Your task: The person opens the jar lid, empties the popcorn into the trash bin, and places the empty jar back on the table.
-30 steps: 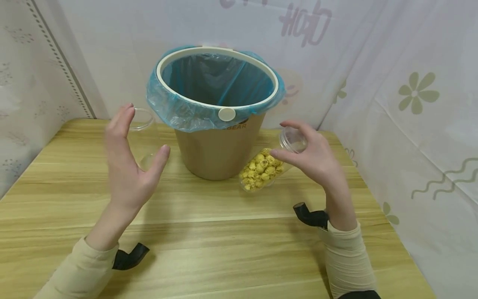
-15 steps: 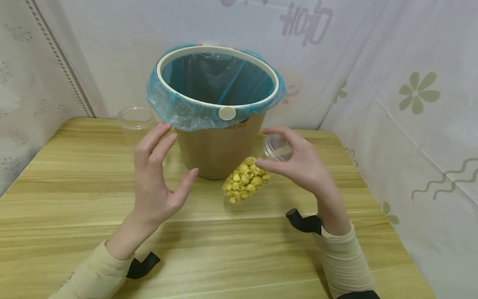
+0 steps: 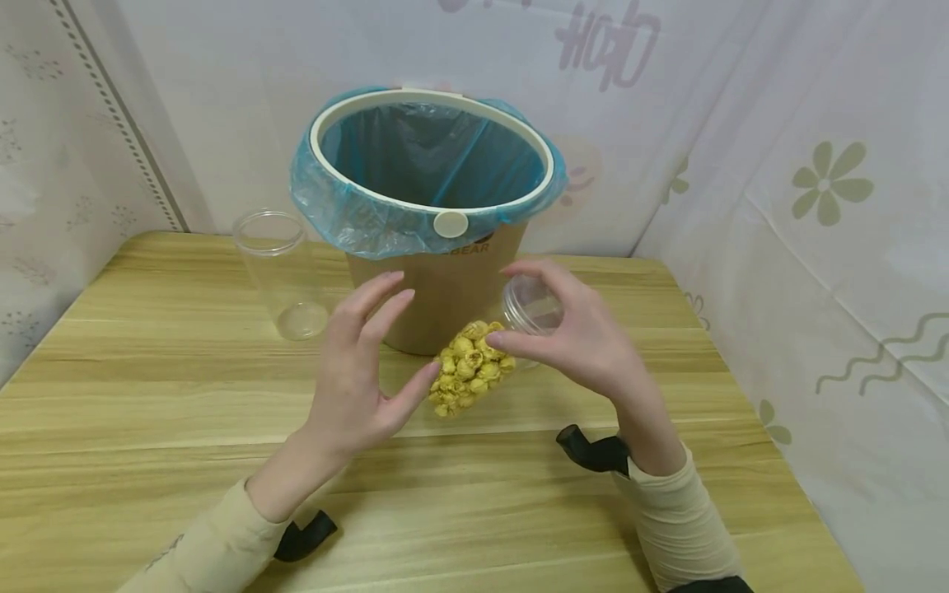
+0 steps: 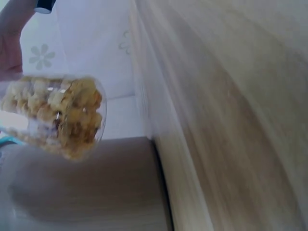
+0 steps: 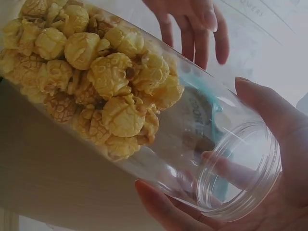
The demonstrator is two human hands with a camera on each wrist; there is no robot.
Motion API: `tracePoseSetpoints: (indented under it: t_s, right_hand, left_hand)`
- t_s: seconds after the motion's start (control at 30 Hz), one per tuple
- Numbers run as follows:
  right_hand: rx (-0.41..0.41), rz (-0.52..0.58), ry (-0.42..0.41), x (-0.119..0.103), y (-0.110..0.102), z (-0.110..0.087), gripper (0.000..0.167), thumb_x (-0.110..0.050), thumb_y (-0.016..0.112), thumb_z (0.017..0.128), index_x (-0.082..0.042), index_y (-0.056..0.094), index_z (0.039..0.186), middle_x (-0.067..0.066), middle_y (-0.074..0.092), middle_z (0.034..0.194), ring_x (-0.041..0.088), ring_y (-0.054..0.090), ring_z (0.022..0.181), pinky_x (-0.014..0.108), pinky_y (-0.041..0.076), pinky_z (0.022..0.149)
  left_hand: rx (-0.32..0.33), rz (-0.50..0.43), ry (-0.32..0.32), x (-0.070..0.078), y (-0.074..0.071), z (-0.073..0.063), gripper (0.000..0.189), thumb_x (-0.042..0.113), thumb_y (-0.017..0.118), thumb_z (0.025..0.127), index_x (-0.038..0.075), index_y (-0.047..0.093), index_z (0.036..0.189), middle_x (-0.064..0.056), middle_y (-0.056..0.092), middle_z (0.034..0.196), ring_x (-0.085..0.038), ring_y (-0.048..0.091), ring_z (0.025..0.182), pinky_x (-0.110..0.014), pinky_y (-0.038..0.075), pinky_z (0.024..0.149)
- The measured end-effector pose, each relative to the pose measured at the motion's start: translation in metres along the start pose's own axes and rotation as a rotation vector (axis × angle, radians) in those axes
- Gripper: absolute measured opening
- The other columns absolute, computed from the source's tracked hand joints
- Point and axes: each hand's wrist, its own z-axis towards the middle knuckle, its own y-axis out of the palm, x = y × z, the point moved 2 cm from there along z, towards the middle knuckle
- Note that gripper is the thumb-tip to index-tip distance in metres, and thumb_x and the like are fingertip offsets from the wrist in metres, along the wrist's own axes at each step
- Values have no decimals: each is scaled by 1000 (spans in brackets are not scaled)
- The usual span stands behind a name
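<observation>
My right hand grips a clear plastic jar around its lidless neck. Yellow popcorn fills its lower part, and the jar is tilted with its base toward the left hand, held up off the table. In the right wrist view, the jar and the curled thumb and fingers show close up. My left hand has its fingers spread beside the jar's base; whether the thumb touches it I cannot tell. A second clear jar, without contents, stands upright at the left.
A brown bin with a white rim ring and a blue liner bag stands at the back middle, just behind the popcorn jar. Wood-grain table lies beneath. Printed fabric hangs behind and at both sides.
My left hand has come away from the jar without contents and moved right toward the popcorn jar. My right hand has carried the popcorn jar left and nearer to me.
</observation>
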Motion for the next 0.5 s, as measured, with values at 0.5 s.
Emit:
tracePoseSetpoints:
  t_s: [0.5]
  right_hand:
    - [22,-43,-86,-7,8,-3,69,-35,90,78,-22,59,138,-7,64,131,14,63,105,40,58,84]
  left_hand:
    - [-251,14,-102,2,21,-14,87,67,49,98,2,37,155,-17,49,153,-35,48,140,-51,39,116]
